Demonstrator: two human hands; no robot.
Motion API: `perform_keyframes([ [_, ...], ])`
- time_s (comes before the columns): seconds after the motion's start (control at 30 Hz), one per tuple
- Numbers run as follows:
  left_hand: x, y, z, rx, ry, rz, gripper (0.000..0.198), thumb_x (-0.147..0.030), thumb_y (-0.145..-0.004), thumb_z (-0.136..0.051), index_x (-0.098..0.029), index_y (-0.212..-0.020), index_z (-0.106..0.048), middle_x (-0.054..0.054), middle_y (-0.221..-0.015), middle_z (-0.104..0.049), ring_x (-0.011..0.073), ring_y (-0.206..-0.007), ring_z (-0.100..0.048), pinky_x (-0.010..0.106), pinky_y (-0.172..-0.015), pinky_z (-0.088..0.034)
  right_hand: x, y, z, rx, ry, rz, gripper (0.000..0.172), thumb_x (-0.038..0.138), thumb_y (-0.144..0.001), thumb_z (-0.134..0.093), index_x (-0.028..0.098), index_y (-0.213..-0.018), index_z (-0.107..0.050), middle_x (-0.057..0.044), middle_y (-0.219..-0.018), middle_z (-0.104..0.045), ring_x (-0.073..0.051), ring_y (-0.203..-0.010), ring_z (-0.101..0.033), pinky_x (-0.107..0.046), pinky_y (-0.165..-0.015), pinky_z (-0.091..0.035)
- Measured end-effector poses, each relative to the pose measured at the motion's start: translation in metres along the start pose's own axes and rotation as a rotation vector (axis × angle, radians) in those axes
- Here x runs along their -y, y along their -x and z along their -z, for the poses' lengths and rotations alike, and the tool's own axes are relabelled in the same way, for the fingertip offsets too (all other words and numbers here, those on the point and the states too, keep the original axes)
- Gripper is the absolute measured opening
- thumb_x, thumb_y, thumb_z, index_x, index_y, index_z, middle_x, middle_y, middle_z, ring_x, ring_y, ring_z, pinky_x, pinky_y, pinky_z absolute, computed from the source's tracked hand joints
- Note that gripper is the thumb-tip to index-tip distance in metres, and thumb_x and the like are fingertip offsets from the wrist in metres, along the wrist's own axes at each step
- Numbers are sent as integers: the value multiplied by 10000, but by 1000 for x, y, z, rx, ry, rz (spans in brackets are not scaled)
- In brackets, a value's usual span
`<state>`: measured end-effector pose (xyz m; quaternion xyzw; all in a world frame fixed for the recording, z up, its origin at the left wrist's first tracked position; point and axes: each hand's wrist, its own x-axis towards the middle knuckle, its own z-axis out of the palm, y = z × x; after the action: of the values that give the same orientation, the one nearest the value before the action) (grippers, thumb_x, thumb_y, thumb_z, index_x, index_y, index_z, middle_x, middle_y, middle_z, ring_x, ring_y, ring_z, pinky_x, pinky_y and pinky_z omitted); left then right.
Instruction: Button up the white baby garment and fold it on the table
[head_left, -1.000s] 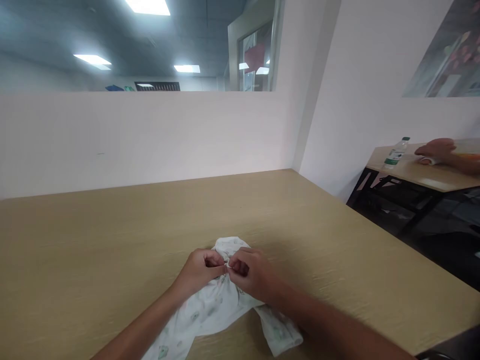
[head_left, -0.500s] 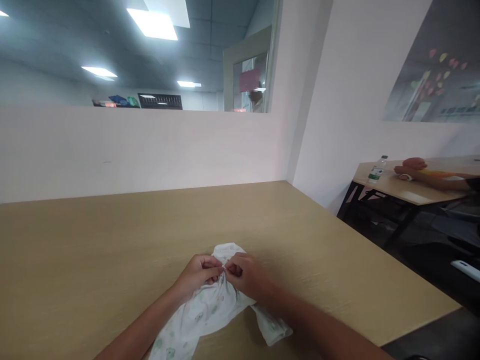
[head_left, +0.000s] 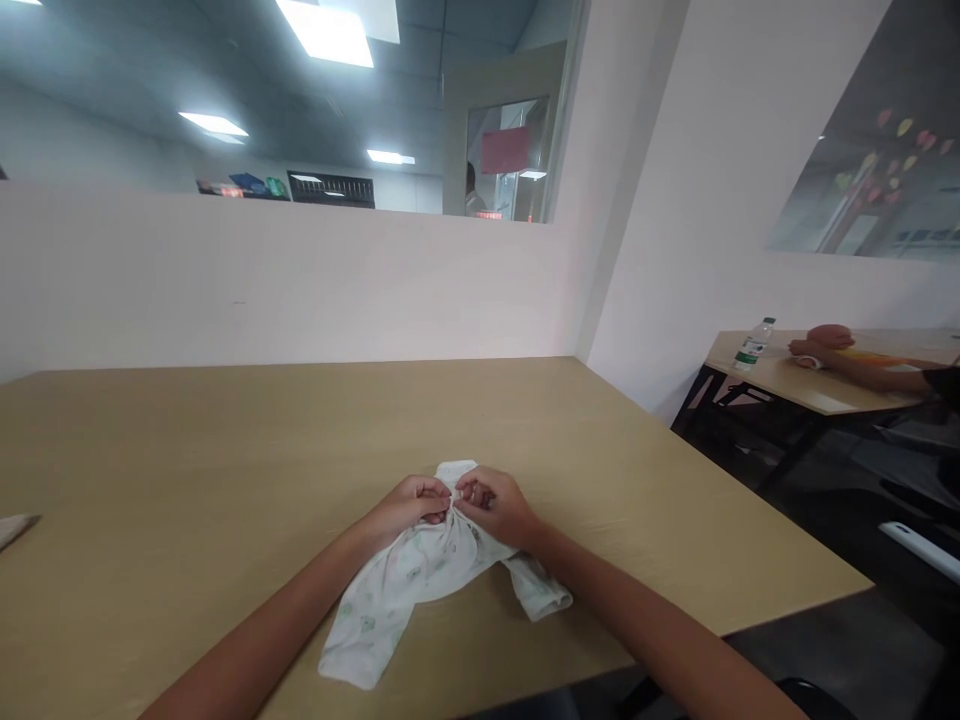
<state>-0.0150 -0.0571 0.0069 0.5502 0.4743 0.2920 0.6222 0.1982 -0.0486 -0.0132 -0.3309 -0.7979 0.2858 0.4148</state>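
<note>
A small white printed garment (head_left: 420, 580) lies crumpled at the near middle of the wooden table (head_left: 187, 450). The left hand (head_left: 409, 500) and right hand (head_left: 491, 500) meet over its upper edge, each pinching the cloth, perhaps at a fastener. It looks light, soft and limp, best held at its hems.

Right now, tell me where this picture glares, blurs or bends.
Head view: ceiling panel blows out white; the wall edges bow toward the frame's sides; soft shadow under both hands on the white garment; its print looks faint; the far bottle is small and soft.
</note>
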Motion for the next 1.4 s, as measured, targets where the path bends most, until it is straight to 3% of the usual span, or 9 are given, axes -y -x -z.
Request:
perform_keyframes([
  [0.2,5,2,1,34,-79,-47,808,-634,-518,-842,-39,-998,-580,16,-811,-543,-34,-683,-458,69,-631,-345,-2,3,-8,-24,-80,49,269,407,-870,-736,156,-955,-782,-40,-791,-683,-114,-666,-539,-226,-621,-426],
  [0.33,4,0,6,83,-138,-63,830,-759,-606,-739,-45,-985,-551,41,-871,-556,-15,-718,-487,86,-659,-405,-8,1,-12,-7,-124,-33,330,455,-828,-768,134,-903,-783,-32,-740,-682,-108,-631,-510,-229,-595,-394],
  [0.4,5,-1,7,106,-177,-65,823,-740,-610,-755,-52,-1022,-568,53,-927,-570,-13,-747,-495,84,-678,-418,-10,0,-13,-10,-155,-82,377,487,-820,-774,125,-926,-784,-34,-738,-676,-111,-638,-510,-232,-597,-393],
  [0.67,23,-7,4,8,-262,-114,808,-682,-596,-798,-74,-1093,-611,37,-976,-562,-29,-790,-466,26,-659,-352,-17,3,-12,15,-240,-145,452,522,-764,-813,130,-986,-775,-55,-822,-711,-131,-718,-582,-246,-664,-452],
  [0.9,29,-12,9,55,-236,-103,802,-726,-669,-728,-79,-1121,-581,19,-882,-517,-49,-705,-401,32,-615,-322,-28,3,-8,39,-210,-187,348,445,-778,-799,131,-925,-767,-44,-796,-705,-125,-688,-562,-229,-615,-411],
  [1.07,28,-8,6,-1,-172,-93,777,-661,-665,-766,-106,-1183,-597,37,-966,-559,-40,-745,-458,30,-640,-360,-16,3,-5,85,-195,-131,258,383,-853,-723,131,-899,-756,-49,-856,-718,-138,-748,-583,-243,-675,-427],
  [1.4,15,1,0,-31,-74,-99,791,-624,-600,-815,-30,-1081,-610,82,-932,-620,-9,-726,-527,71,-657,-407,-11,4,-4,16,-209,-123,183,317,-888,-679,136,-879,-703,-33,-812,-678,-130,-728,-567,-243,-681,-427],
])
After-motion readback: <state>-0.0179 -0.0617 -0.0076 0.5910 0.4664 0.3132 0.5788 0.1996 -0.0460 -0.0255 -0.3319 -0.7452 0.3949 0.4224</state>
